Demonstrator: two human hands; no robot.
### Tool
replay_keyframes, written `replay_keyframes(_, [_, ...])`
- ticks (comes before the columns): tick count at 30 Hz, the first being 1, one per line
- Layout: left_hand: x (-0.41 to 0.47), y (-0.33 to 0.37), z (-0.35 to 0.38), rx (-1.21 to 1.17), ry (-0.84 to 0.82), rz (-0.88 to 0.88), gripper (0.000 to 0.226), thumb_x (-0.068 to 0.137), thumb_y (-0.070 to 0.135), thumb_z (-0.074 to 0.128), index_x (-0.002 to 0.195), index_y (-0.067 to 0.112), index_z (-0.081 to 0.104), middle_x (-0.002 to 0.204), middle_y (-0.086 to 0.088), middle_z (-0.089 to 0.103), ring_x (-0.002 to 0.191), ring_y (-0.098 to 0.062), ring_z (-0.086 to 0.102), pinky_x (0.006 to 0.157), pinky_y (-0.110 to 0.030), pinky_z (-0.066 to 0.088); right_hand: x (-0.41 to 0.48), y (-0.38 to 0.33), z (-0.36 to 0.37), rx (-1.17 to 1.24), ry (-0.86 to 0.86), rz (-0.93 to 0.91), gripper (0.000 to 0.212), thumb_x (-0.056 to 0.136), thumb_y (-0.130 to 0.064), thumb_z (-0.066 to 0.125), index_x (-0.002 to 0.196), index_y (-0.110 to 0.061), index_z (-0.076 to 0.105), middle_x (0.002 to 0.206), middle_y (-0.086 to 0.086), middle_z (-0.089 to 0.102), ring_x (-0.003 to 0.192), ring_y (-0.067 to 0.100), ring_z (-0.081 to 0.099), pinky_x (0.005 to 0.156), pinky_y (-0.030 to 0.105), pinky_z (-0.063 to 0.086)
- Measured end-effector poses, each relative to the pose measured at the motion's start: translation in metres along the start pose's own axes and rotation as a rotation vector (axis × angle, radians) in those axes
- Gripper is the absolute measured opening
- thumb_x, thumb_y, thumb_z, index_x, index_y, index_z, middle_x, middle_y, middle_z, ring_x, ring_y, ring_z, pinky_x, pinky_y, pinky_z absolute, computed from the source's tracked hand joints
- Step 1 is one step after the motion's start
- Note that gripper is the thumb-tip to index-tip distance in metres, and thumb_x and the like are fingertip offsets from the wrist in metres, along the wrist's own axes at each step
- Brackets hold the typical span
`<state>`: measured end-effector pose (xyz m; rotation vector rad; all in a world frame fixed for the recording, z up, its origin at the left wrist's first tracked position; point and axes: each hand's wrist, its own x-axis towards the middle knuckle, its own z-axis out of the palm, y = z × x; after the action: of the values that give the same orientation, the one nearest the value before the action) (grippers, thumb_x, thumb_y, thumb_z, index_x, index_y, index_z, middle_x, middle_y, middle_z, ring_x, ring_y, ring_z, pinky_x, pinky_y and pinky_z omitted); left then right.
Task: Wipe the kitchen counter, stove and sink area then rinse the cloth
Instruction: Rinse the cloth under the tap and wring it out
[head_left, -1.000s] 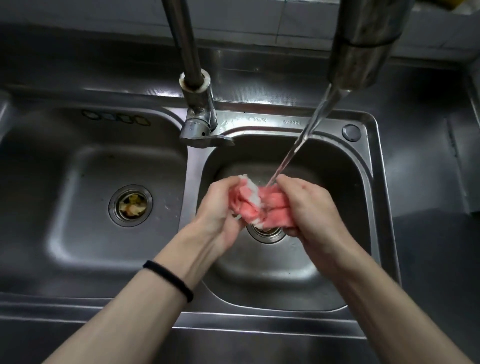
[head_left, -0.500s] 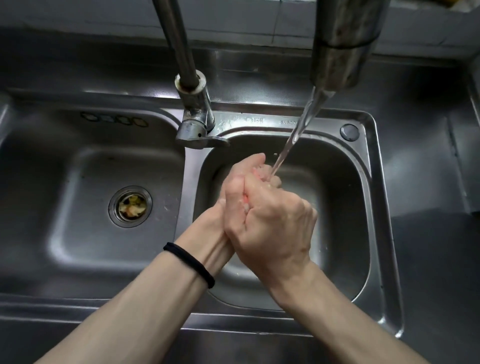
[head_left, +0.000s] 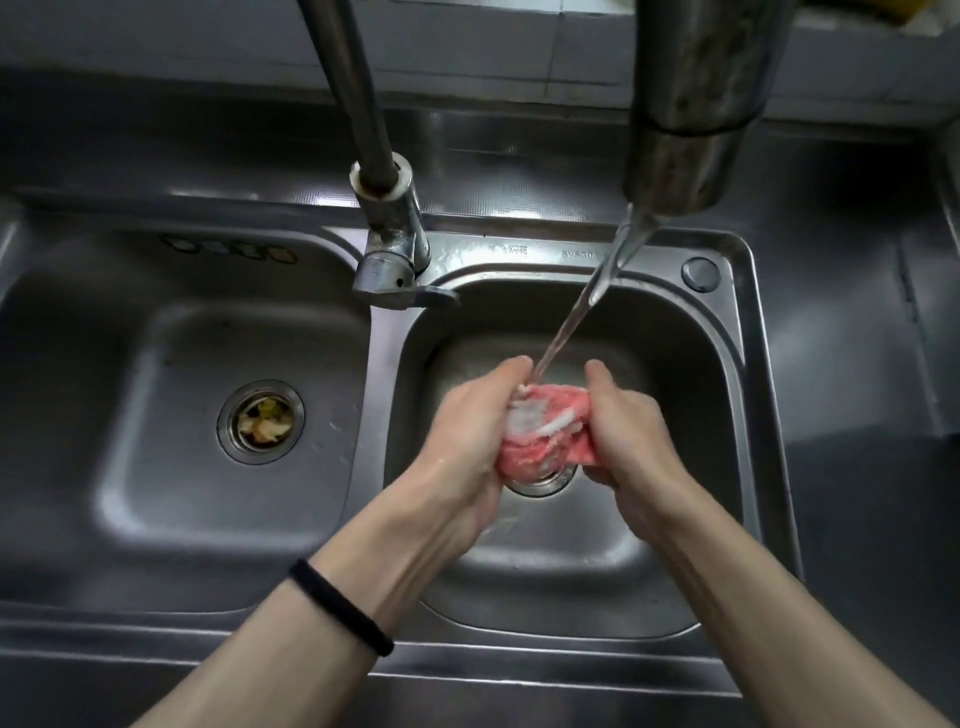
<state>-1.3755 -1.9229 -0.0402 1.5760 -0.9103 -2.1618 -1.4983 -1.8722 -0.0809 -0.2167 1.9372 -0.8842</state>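
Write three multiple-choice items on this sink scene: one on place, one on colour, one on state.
1. Where is the cloth held?
A. Inside a bucket
B. Over the right basin
C. On a drying rack

2. What colour is the wristband?
A. Black
B. Red
C. White

3. What state is the tap in?
A. Dry
B. Wrapped in a towel
C. Running

Answers:
1 B: the left hand and the right hand grip the cloth above that basin's drain.
2 A: a thin black loop circles the left wrist.
3 C: a stream falls from the spout onto the cloth.
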Motion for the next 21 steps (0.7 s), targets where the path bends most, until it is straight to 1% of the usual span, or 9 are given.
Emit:
replay_keyframes(2, [0.003, 0.0, -0.012, -0.008, 0.065, 0.037, 0.027, 0.105, 0.021, 0.052, 0.085, 0.01, 0.066, 0.079, -0.008, 0.07, 0.071, -0.019, 0.069, 0.073, -0.035, 0.059, -0.005, -0.002, -0.01, 0.222, -0.061, 0.129, 0.053, 0.104, -0.052, 0.054, 0.065, -0.017, 0.063, 0.045, -0.002, 0.056, 0.034, 0.007, 0.049, 0.034, 0.021, 0.033])
replay_keyframes(5, [0.008, 0.002, -0.04, 0.288, 0.231, 0.19, 0.011, 0.094, 0.022, 0.061, 0.093, 0.016, 0.07, 0.097, -0.001, 0.077, 0.087, -0.014, 0.072, 0.081, -0.034, 0.057, -0.015, -0.006, -0.021, 0.423, -0.21, 0.176, 0.043, 0.09, -0.045, 0.072, 0.057, -0.017, 0.072, 0.049, -0.001, 0.057, 0.034, 0.005, 0.049, 0.031, 0.017, 0.032])
replay_keyframes(7, [0.0, 0.009, -0.054, 0.515, 0.292, 0.272, 0.025, 0.083, 0.032, 0.058, 0.103, 0.026, 0.072, 0.106, 0.005, 0.075, 0.102, -0.011, 0.07, 0.097, -0.039, 0.055, -0.024, -0.008, -0.019, 0.496, -0.293, 0.178, 0.028, 0.073, -0.042, 0.079, 0.071, -0.015, 0.079, 0.059, 0.003, 0.063, 0.039, 0.006, 0.053, 0.03, 0.017, 0.033])
replay_keyframes(8, [-0.001, 0.013, -0.06, 0.59, 0.311, 0.311, 0.029, 0.081, 0.036, 0.056, 0.104, 0.029, 0.072, 0.106, 0.008, 0.074, 0.104, -0.01, 0.069, 0.101, -0.041, 0.054, -0.027, -0.008, -0.017, 0.528, -0.295, 0.176, 0.032, 0.068, -0.041, 0.08, 0.083, -0.012, 0.078, 0.068, 0.006, 0.066, 0.042, 0.007, 0.055, 0.031, 0.017, 0.034])
replay_keyframes(10, [-0.005, 0.018, -0.067, 0.632, 0.361, 0.397, 0.024, 0.082, 0.041, 0.056, 0.096, 0.029, 0.07, 0.098, 0.01, 0.073, 0.096, -0.008, 0.068, 0.096, -0.038, 0.054, -0.032, -0.009, -0.012, 0.598, -0.263, 0.197, 0.034, 0.068, -0.036, 0.081, 0.089, -0.011, 0.074, 0.078, 0.008, 0.069, 0.046, 0.009, 0.058, 0.031, 0.017, 0.036])
replay_keyframes(12, [-0.006, 0.021, -0.068, 0.659, 0.479, 0.519, 0.019, 0.087, 0.044, 0.064, 0.089, 0.026, 0.061, 0.09, 0.006, 0.068, 0.084, -0.007, 0.063, 0.083, -0.027, 0.052, -0.036, -0.011, -0.007, 0.664, -0.271, 0.203, 0.022, 0.081, -0.032, 0.077, 0.087, -0.013, 0.071, 0.077, 0.008, 0.068, 0.046, 0.01, 0.057, 0.031, 0.019, 0.037])
replay_keyframes(15, [-0.006, 0.028, -0.066, 0.708, 0.642, 0.814, 0.029, 0.091, 0.04, 0.071, 0.102, 0.02, 0.053, 0.106, 0.001, 0.055, 0.087, -0.015, 0.057, 0.076, -0.023, 0.047, -0.039, -0.017, -0.001, 0.686, -0.274, 0.204, 0.022, 0.093, -0.032, 0.07, 0.093, -0.011, 0.071, 0.076, 0.01, 0.069, 0.05, 0.016, 0.06, 0.038, 0.026, 0.043])
replay_keyframes(18, [-0.002, 0.037, -0.064, 0.849, 0.546, 0.998, 0.033, 0.094, 0.034, 0.069, 0.123, 0.018, 0.063, 0.121, 0.004, 0.057, 0.101, -0.019, 0.054, 0.087, -0.027, 0.046, -0.039, -0.022, 0.002, 0.683, -0.358, 0.167, 0.04, 0.102, -0.033, 0.057, 0.106, 0.003, 0.074, 0.1, 0.023, 0.078, 0.064, 0.019, 0.056, 0.034, 0.018, 0.04])
replay_keyframes(21, [0.006, 0.041, -0.063, 1.024, 0.463, 1.038, 0.02, 0.102, 0.034, 0.061, 0.109, 0.022, 0.076, 0.108, 0.011, 0.07, 0.096, -0.015, 0.05, 0.079, -0.02, 0.042, -0.038, -0.023, 0.008, 0.687, -0.391, 0.149, 0.047, 0.104, -0.034, 0.051, 0.112, 0.004, 0.077, 0.112, 0.023, 0.077, 0.068, 0.017, 0.059, 0.035, 0.015, 0.038])
